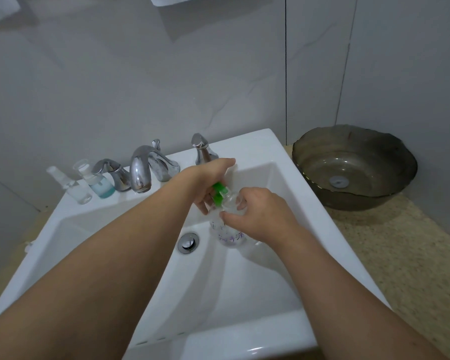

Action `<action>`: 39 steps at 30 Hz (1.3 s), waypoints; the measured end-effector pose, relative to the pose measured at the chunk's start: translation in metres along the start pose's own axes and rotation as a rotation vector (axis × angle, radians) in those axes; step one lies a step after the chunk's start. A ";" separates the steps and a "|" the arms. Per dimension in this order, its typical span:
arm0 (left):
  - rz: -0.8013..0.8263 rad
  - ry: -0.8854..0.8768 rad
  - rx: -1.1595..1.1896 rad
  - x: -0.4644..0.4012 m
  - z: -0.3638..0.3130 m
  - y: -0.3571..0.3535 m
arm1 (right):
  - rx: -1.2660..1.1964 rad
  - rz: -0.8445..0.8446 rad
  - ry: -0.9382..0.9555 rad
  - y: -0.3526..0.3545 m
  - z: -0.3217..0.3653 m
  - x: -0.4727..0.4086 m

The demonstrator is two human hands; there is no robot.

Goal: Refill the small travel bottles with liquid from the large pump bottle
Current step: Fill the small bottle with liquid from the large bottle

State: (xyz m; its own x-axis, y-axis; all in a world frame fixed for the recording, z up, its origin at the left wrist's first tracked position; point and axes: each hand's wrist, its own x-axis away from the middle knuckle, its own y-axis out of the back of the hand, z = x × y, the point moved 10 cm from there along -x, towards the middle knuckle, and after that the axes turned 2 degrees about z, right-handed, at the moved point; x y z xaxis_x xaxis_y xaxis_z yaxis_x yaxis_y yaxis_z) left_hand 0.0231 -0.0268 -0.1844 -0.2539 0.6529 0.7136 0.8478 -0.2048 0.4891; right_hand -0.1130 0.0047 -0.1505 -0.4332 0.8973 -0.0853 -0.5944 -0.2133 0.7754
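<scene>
Over the basin of the white rectangular ceramic sink [257, 157], both hands close together on one thing: the large clear plastic pump bottle with green pump head and faint purple print [229, 233]. Bottle upright or slightly tilted, just at three o'clock of the round chrome drain plug [188, 242]; whether standing on the basin floor or held above it, cannot tell.

Left hand [208, 181] reaching in from seven o'clock along a long bare forearm, wrist bent, fingers curled down around the green pump head [220, 194], index finger stretched out toward one o'clock. Right hand [257, 216] coming in from five o'clock, back of hand up, thumb and fingers wrapped around the bottle's clear shoulder just below the pump. Hands nearly touching at the neck.

On the sink's back ledge, at ten o'clock from the hands: small clear travel bottle with pale cap [74, 189], leaning left, and just beside it a small clear travel bottle holding blue liquid in its lower part [99, 185]. Neither touched. Next along the ledge, the chrome left tap handle [115, 175], the curved chrome spout [140, 172] and the chrome right tap handle [202, 149].

At two o'clock, on the speckled beige countertop [400, 255], a dark translucent glass vessel basin with wavy rim [356, 141].
</scene>
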 end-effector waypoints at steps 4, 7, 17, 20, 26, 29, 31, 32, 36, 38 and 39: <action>-0.059 -0.025 -0.051 -0.003 -0.002 0.002 | 0.002 0.019 0.007 -0.002 0.001 0.000; -0.132 -0.065 -0.071 -0.002 -0.006 0.003 | -0.012 0.024 0.004 -0.002 0.001 0.000; -0.300 -0.204 -0.009 0.008 -0.012 0.004 | 0.038 0.096 -0.045 -0.008 -0.002 0.002; -0.319 -0.223 -0.008 0.005 -0.010 0.007 | 0.025 0.098 -0.048 -0.010 -0.002 0.001; -0.305 -0.177 -0.012 0.003 -0.009 0.005 | 0.029 0.088 -0.055 -0.010 -0.005 0.000; -0.257 -0.154 -0.010 0.003 -0.008 0.003 | 0.029 0.083 -0.055 -0.010 -0.005 0.000; -0.201 -0.128 -0.011 0.003 -0.007 0.002 | 0.014 0.063 -0.045 -0.009 -0.005 -0.001; -0.165 -0.097 0.001 0.003 -0.004 0.002 | 0.003 0.051 -0.036 -0.008 -0.005 -0.001; -0.053 -0.029 0.041 -0.001 0.001 0.001 | -0.034 0.042 -0.015 -0.007 -0.005 -0.001; -0.074 -0.029 0.031 -0.003 0.000 0.002 | -0.041 0.060 -0.014 -0.008 -0.007 -0.001; -0.092 -0.035 0.021 -0.003 -0.001 0.002 | -0.042 0.067 -0.016 -0.009 -0.007 -0.001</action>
State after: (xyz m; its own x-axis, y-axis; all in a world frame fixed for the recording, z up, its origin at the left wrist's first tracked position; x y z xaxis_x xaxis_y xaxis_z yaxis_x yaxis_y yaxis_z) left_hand 0.0250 -0.0299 -0.1852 -0.3152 0.6931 0.6483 0.8314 -0.1277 0.5408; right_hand -0.1120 0.0031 -0.1617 -0.4624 0.8863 -0.0237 -0.5925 -0.2890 0.7520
